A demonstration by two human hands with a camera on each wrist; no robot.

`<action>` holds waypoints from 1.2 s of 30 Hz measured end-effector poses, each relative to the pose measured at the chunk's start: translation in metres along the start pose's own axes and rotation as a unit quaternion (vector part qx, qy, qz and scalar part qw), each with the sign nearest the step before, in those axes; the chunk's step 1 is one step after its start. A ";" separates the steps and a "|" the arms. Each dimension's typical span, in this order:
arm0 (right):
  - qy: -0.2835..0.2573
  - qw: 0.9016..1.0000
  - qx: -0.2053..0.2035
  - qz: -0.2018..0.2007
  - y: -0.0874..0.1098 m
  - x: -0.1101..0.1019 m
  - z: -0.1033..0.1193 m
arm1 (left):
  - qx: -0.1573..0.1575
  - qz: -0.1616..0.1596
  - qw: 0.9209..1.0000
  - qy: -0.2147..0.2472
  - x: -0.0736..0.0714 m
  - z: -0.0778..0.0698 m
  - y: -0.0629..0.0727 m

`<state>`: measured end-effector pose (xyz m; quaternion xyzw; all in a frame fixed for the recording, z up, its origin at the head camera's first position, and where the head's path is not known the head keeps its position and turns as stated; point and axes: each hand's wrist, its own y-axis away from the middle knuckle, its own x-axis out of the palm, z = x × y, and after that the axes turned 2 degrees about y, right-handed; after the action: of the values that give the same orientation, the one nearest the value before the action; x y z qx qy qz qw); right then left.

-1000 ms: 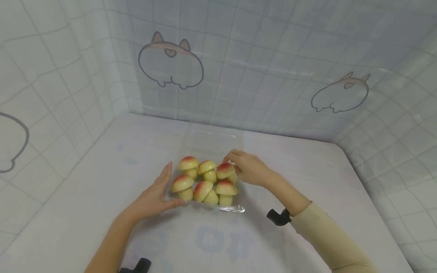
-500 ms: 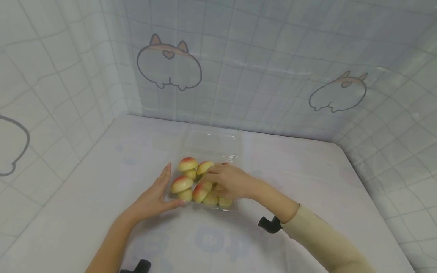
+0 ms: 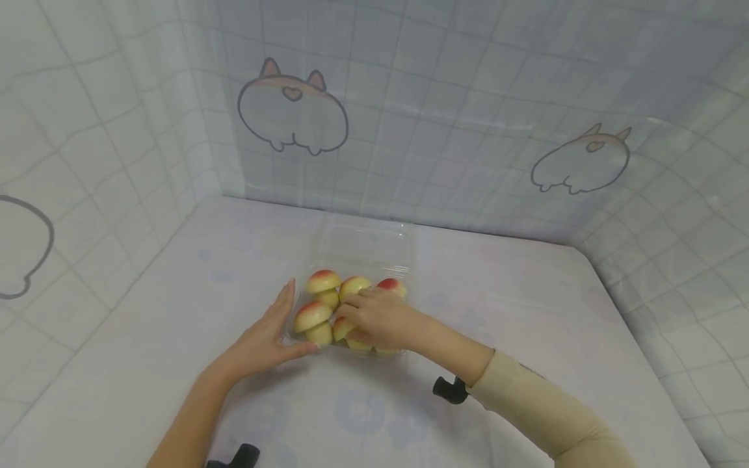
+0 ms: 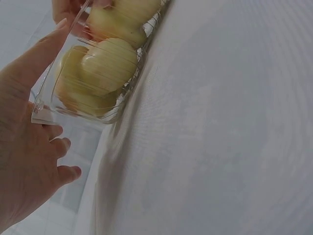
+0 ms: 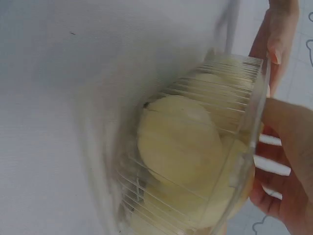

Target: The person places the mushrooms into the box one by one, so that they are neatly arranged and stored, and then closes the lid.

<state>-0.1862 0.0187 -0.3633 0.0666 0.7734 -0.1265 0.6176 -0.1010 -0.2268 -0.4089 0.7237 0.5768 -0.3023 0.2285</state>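
A clear plastic box [image 5: 257, 125] holds several yellow mushroom-shaped pieces with red-tinged caps, set in two rows. My left hand [image 3: 266, 341] rests at the box's left front corner, thumb along the front and straight fingers along the left side. Over the front row, my right hand [image 3: 383, 318] curls its fingers and thumb about the front middle mushroom-shaped piece [image 3: 341, 330]. That hand covers most of the front right piece. Still visible are the back left piece [image 3: 322, 281], the front left piece [image 3: 313, 316] and the red cap of the back right piece [image 3: 392, 286].
The box's clear lid [image 3: 363, 246] lies folded back behind it, near the rear wall [image 3: 433, 162]. A pale printed cloth [image 3: 175, 364] covers the table. Tile-patterned curtains close off the left, back and right sides.
My right hand has moved left and toward me, from the back right piece to the front middle one. The back right piece sits a little differently. My left hand has stayed put.
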 end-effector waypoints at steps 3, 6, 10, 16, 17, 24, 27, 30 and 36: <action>0.024 0.999 0.014 -0.030 0.000 0.003 0.000 | -0.001 0.002 1.000 0.000 0.000 -0.001 -0.001; 0.031 0.998 0.020 -0.054 0.001 0.006 0.001 | -0.001 0.003 1.000 -0.001 0.000 -0.001 -0.001; 0.032 0.997 0.031 -0.055 0.001 0.006 0.002 | -0.003 0.003 1.000 -0.002 -0.001 -0.001 -0.001; 0.022 0.999 0.044 0.012 0.000 0.000 0.001 | -0.007 0.004 1.000 -0.002 -0.001 0.000 -0.001; 0.014 0.999 0.046 0.026 0.000 -0.003 0.000 | -0.007 0.004 1.000 -0.002 -0.001 0.000 -0.001; -0.050 0.994 0.082 0.048 0.008 -0.020 -0.014 | 0.000 0.003 1.000 0.001 -0.001 0.000 -0.002; -0.089 0.989 0.120 0.014 0.014 -0.029 -0.026 | 0.002 0.004 1.000 0.003 -0.002 0.000 -0.003; -0.110 0.981 0.158 -0.011 0.022 -0.037 -0.037 | -0.002 0.007 1.000 0.005 -0.002 0.000 -0.003; -0.159 0.971 0.176 -0.014 0.033 -0.038 -0.048 | -0.006 0.008 1.000 0.004 -0.001 0.000 -0.001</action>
<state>-0.2141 0.0661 -0.3206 0.1426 0.6317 -0.2782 0.7093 -0.1026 -0.2274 -0.4086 0.7279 0.5738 -0.2945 0.2328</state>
